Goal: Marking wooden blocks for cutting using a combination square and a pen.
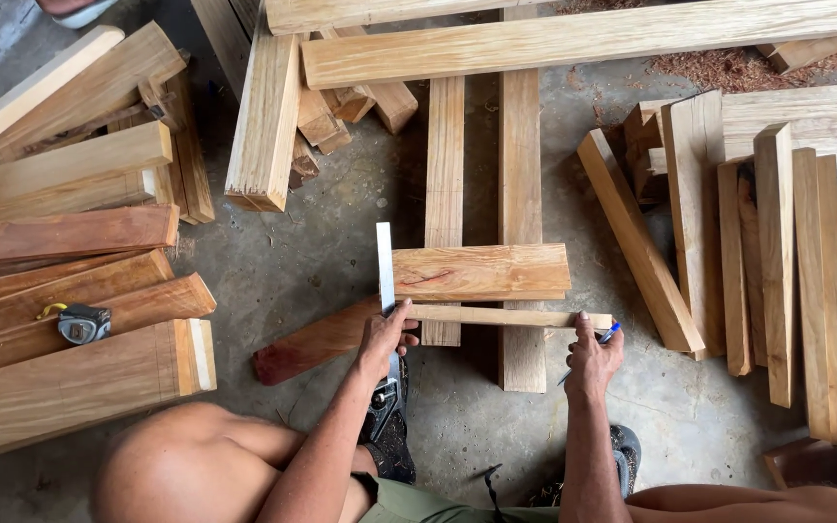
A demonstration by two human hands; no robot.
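My left hand (386, 339) presses a metal try square (385, 271) against the left end of a thin pale wooden strip (496, 316). The square's blade points away from me. My right hand (591, 356) steadies the strip's right end and holds a blue pen (608, 335) between its fingers. The strip lies in front of a short light plank (481, 271) with a reddish streak. Both rest across two long boards (521, 174) on the concrete floor. A reddish board (317, 341) angles out under my left hand.
Stacked planks fill the left side, with a tape measure (81, 323) on one of them. More boards stand in rows at the right (777, 261). Long beams (573, 39) cross the top. Sawdust lies at the top right. My knees and sandalled feet are at the bottom.
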